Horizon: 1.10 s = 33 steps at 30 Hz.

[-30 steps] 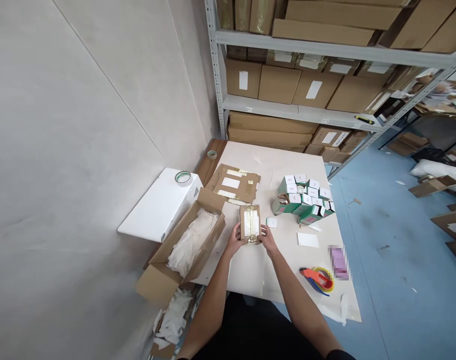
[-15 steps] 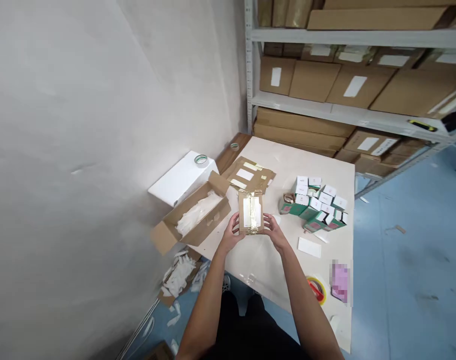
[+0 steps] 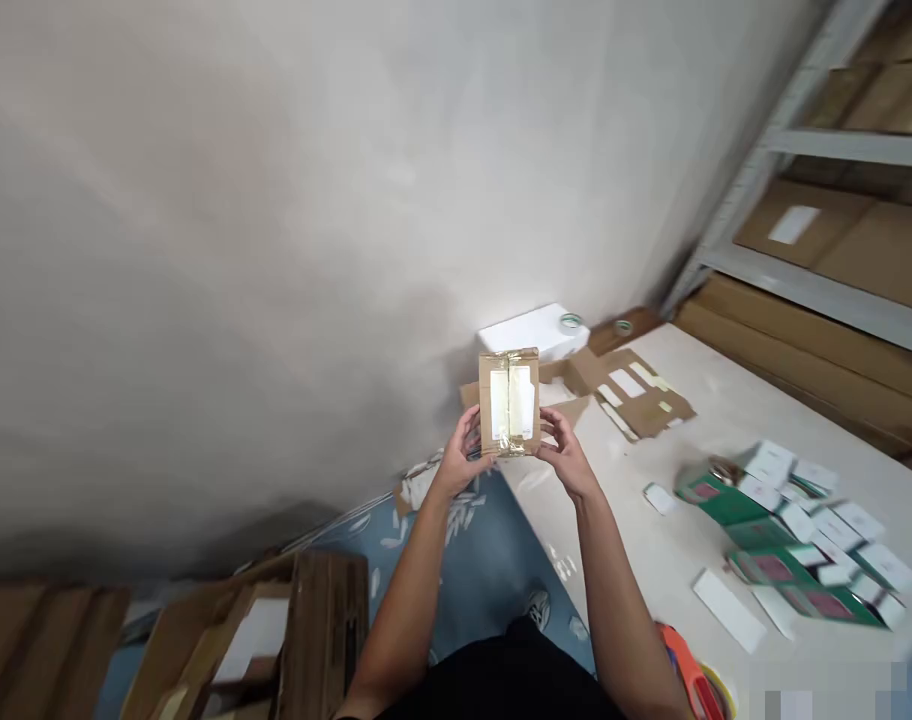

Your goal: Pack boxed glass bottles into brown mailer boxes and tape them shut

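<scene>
Both of my hands hold up a small brown cardboard parcel (image 3: 509, 402) sealed with shiny clear tape and bearing white labels. My left hand (image 3: 460, 462) grips its lower left edge with the fingers curled around it. My right hand (image 3: 565, 458) grips the lower right edge in the same way. The parcel hangs in the air over the left edge of the white table (image 3: 726, 420), in front of the wall.
Flattened cardboard pieces (image 3: 632, 392) lie on the table, and several green and white small boxes (image 3: 793, 520) sit at the right. A white box with a tape roll (image 3: 571, 321) stands by the wall. Cardboard cartons (image 3: 276, 640) lie on the blue floor at lower left. Shelving with boxes (image 3: 838, 240) rises at right.
The parcel has left the table and is now held in the air. My view has swung left toward the wall and floor, so the table sits at the right.
</scene>
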Each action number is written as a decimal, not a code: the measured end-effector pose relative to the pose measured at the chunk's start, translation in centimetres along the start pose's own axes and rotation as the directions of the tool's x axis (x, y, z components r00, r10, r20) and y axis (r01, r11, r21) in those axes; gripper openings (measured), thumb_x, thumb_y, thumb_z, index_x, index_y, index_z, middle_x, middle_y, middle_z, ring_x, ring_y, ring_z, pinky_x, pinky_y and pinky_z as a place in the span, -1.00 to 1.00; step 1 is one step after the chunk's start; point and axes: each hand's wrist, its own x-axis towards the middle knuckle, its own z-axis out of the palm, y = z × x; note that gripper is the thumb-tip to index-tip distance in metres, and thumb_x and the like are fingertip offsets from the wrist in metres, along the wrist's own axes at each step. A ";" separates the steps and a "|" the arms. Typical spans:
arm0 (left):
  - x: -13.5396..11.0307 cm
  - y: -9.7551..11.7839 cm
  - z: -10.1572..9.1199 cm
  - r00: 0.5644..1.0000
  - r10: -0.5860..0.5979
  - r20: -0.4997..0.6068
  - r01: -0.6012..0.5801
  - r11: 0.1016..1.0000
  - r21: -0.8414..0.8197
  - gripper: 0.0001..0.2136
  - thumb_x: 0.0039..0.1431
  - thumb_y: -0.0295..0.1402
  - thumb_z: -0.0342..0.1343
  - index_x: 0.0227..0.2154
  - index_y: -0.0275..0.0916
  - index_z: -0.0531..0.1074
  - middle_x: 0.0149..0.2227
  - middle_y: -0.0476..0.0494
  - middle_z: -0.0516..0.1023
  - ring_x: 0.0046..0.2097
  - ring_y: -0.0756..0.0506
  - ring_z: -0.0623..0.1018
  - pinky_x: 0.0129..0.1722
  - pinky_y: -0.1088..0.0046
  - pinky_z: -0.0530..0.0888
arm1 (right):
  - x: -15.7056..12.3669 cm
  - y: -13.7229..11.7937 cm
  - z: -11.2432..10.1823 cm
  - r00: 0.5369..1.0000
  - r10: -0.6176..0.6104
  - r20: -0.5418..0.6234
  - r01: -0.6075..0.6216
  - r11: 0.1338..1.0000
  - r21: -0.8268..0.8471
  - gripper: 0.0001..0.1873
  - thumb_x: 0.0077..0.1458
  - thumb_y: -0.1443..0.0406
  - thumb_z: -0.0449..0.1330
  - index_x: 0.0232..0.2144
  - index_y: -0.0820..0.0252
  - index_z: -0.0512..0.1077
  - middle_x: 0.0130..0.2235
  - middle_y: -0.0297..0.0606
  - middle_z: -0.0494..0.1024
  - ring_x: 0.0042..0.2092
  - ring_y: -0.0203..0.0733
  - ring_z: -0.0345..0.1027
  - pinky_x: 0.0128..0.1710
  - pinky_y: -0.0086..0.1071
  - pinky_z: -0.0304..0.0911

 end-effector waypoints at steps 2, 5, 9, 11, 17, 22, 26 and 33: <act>-3.3 1.5 -5.2 0.992 0.026 -0.125 -0.022 0.999 0.033 -0.08 0.01 -0.16 0.45 0.40 -0.04 0.12 0.43 -0.32 0.20 0.45 -0.36 0.19 0.29 0.10 0.37 | 0.8 1.0 5.8 0.994 -0.001 0.105 0.001 1.000 0.002 -0.30 -0.09 0.28 0.41 0.14 -0.13 0.38 0.28 -0.26 0.38 0.25 0.02 0.26 0.10 -0.14 0.38; -9.9 3.1 -12.9 0.947 0.040 -0.319 -0.015 0.997 0.078 -0.10 0.02 -0.15 0.44 0.40 -0.05 0.15 0.42 -0.31 0.22 0.44 -0.36 0.20 0.30 0.09 0.36 | 0.8 3.5 15.4 0.960 0.052 0.273 -0.056 0.998 0.007 -0.25 -0.12 0.28 0.41 0.16 -0.12 0.37 0.30 -0.25 0.36 0.24 0.03 0.27 0.09 -0.15 0.39; -21.1 3.8 -21.1 0.833 0.003 -0.553 0.056 0.994 0.090 -0.11 0.03 -0.16 0.43 0.40 -0.04 0.15 0.43 -0.28 0.20 0.45 -0.36 0.19 0.31 0.10 0.36 | -1.9 8.0 27.4 0.856 0.147 0.495 -0.157 0.987 -0.022 -0.23 -0.13 0.30 0.40 0.18 -0.10 0.38 0.29 -0.24 0.38 0.21 0.00 0.30 0.10 -0.16 0.39; -26.9 3.6 -23.9 0.762 -0.033 -0.646 0.100 0.993 0.067 -0.11 0.05 -0.18 0.42 0.41 -0.02 0.14 0.45 -0.26 0.17 0.46 -0.36 0.17 0.32 0.11 0.35 | -3.9 10.8 32.6 0.788 0.208 0.580 -0.209 0.976 -0.067 -0.23 -0.13 0.31 0.38 0.18 -0.11 0.38 0.28 -0.25 0.40 0.20 0.00 0.31 0.09 -0.16 0.38; -41.7 1.7 -29.6 0.565 -0.183 -0.804 0.199 0.977 -0.082 -0.14 0.11 -0.17 0.38 0.43 0.03 0.11 0.46 -0.20 0.16 0.40 -0.35 0.28 0.27 0.14 0.42 | -11.0 20.2 44.8 0.581 0.413 0.701 -0.348 0.905 -0.245 -0.18 -0.19 0.32 0.34 0.20 -0.09 0.40 0.21 -0.24 0.48 0.08 -0.05 0.41 0.03 -0.19 0.39; -49.6 -2.1 -31.2 0.362 -0.381 -0.851 0.224 0.921 -0.318 -0.14 0.08 -0.21 0.37 0.43 -0.03 0.15 0.43 -0.24 0.25 0.30 -0.34 0.43 0.26 0.05 0.41 | -16.6 26.4 49.9 0.393 0.656 0.644 -0.439 0.749 -0.496 -0.14 -0.24 0.27 0.29 0.23 -0.06 0.43 0.02 -0.25 0.62 -0.09 -0.03 0.51 -0.08 -0.15 0.43; -52.2 -3.5 -32.1 0.251 -0.443 -0.861 0.158 0.896 -0.415 -0.11 0.04 -0.32 0.36 0.43 0.02 0.12 0.42 -0.21 0.26 0.33 -0.33 0.40 0.30 0.05 0.36 | -18.7 28.5 53.4 0.340 0.711 0.615 -0.418 0.700 -0.579 -0.14 -0.27 0.27 0.27 0.20 -0.03 0.46 0.04 -0.22 0.63 0.00 0.04 0.51 0.00 -0.11 0.41; -52.3 2.6 -40.8 0.033 -0.172 -0.985 0.161 0.973 -0.164 -0.09 0.08 -0.35 0.33 0.46 0.04 0.03 0.52 -0.08 0.00 0.51 -0.32 0.05 0.43 0.08 0.18 | -16.5 26.9 66.4 0.587 0.470 0.659 -0.268 0.881 -0.391 -0.08 -0.19 0.23 0.28 0.30 -0.13 0.31 0.36 -0.26 0.35 0.40 -0.01 0.14 0.32 -0.01 0.17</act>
